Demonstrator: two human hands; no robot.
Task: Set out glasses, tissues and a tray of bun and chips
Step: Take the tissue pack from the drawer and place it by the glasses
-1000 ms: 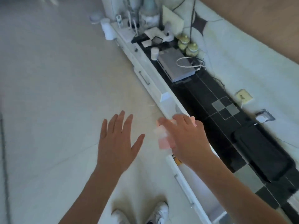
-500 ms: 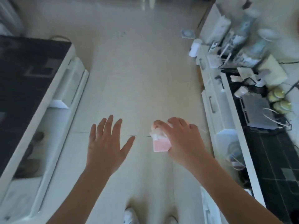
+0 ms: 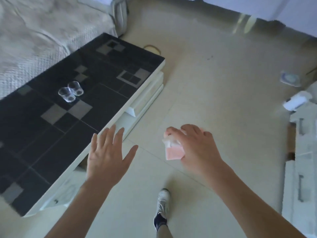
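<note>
Pink-and-white, the small tissue packet [image 3: 173, 149] is gripped from above in the person's right hand [image 3: 197, 150], fingers curled round its top, carried over the pale floor [image 3: 214, 83]. The left hand [image 3: 108, 157] is spread flat, fingers straight, holding nothing, its fingertips over the near edge of the black-tiled coffee table [image 3: 85, 107]. A second ago the view faced a cluttered sideboard, where the packet was picked up; half a second ago the table only edged in at left. Now the person has turned, and the table fills the left of the frame, with the packet still held the same way. Two clear glasses [image 3: 70, 91] stand side by side, touching or nearly so, on the tabletop, well apart from the hands. That suggests the glasses are already set out and the tissues go down next; no tray, bun or chips is visible. A covered sofa [image 3: 34, 35] lies beyond the table.
</note>
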